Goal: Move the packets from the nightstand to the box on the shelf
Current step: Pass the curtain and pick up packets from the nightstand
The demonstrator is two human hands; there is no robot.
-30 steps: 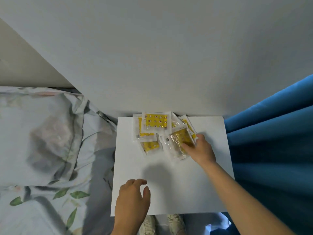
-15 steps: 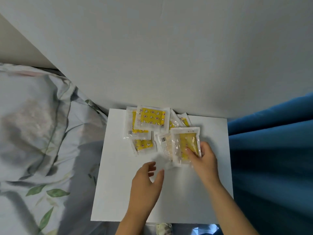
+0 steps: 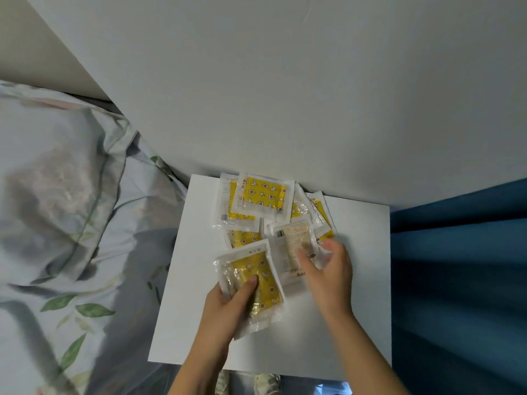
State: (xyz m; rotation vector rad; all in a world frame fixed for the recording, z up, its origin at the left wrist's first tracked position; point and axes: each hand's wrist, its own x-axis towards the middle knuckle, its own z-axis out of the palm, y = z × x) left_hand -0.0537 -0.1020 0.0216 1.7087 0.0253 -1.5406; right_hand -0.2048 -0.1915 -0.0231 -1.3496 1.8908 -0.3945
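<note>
Head view. White nightstand [image 3: 356, 323]: stands between a floral pillow [image 3: 57, 195] and a blue curtain [image 3: 456, 280], against a pale wall.

Yellow packet [image 3: 251, 283]: gripped by the left hand [image 3: 228, 306], thumb laid across its front, fingers curled beneath. Half a second earlier this packet was held by the right hand and the left hand was empty, fingers spread.

Pale packet [image 3: 293, 246]: lies face-down on the nightstand, now touched by the right hand [image 3: 328, 275]; fingers are loosely bent over it, and whether it is pinched cannot be told.

Remaining packets [image 3: 262, 198]: left heaped, overlapping, at the nightstand's far edge against the wall, unchanged from before.
</note>
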